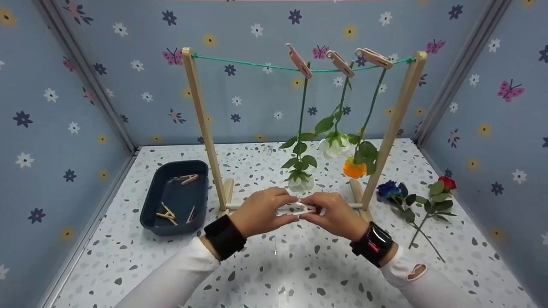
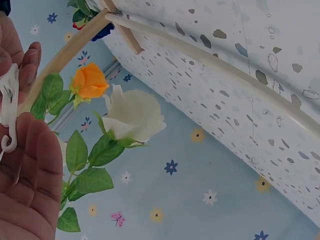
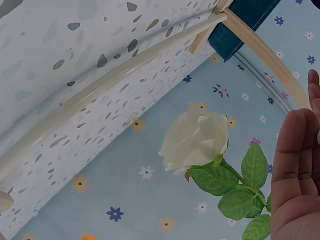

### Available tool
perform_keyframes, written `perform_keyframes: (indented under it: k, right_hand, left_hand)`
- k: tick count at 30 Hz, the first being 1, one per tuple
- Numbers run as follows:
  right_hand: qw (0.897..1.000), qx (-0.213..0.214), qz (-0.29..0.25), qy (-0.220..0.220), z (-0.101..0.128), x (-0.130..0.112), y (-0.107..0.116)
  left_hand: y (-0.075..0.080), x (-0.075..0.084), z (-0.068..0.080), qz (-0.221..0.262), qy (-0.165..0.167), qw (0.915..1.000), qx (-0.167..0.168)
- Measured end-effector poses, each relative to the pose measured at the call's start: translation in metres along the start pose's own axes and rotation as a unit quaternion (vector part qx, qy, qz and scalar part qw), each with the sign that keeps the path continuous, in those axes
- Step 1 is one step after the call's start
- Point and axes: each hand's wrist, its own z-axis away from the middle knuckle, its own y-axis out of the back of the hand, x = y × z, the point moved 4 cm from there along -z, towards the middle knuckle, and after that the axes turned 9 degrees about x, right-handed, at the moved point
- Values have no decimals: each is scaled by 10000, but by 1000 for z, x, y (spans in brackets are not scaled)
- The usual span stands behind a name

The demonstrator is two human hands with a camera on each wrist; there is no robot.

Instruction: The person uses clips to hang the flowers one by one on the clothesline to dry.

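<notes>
I pinch 1 white clothespin [image 1: 296, 209] between my left hand [image 1: 261, 212] and right hand [image 1: 335, 215]; a slip of either grip — it could spring away, knocking the hanging white rose [image 1: 300, 183].

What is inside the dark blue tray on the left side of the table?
The dark blue tray holds a few wooden clothespins: one near its far end and some near its front. The near wall hides part of the floor, so the exact count is uncertain.
</notes>
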Motion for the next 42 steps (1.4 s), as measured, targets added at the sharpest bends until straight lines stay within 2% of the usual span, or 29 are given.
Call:
perform_keyframes:
  k: [4, 8, 11, 13, 18, 24, 30, 33, 36, 38, 42]
  right_hand:
    - [10000, -19, 2, -28, 0, 0, 0]
    - [9999, 39, -18, -94, 3, 4, 10]
    - [9996, 166, 95, -211, 7, 12, 26]
    - [9985, 224, 351, -351, 12, 19, 39]
    - [9896, 85, 1064, -965, 31, 41, 75]
    - [9706, -306, 1619, -1753, 61, 71, 112]
    - [9353, -1295, 2122, -2518, 96, 101, 138]
    - [9179, -1824, 2278, -2688, 116, 114, 146]
    - [9051, -2215, 2484, -2646, 136, 124, 154]
    - [8986, -2373, 2574, -2645, 147, 128, 158]
    - [8920, -2504, 2730, -2589, 162, 133, 163]
  left_hand:
    - [-3, 1, 1, -125, -177, 9997, 99]
    - [-1, 0, 3, -145, -158, 9996, 181]
    - [1, -4, 5, -124, -65, 9996, 240]
    - [3, -7, 6, -79, -22, 9996, 275]
    - [5, -13, 10, -62, 54, 9997, 243]
    - [4, -19, 13, 8, 110, 9998, 185]
    - [3, -22, 16, 87, 180, 9996, 200]
    - [2, -23, 17, 103, 195, 9996, 169]
    - [0, -24, 18, 98, 215, 9996, 136]
    - [1, -24, 18, 98, 244, 9996, 113]
    - [2, -23, 17, 104, 269, 9995, 87]
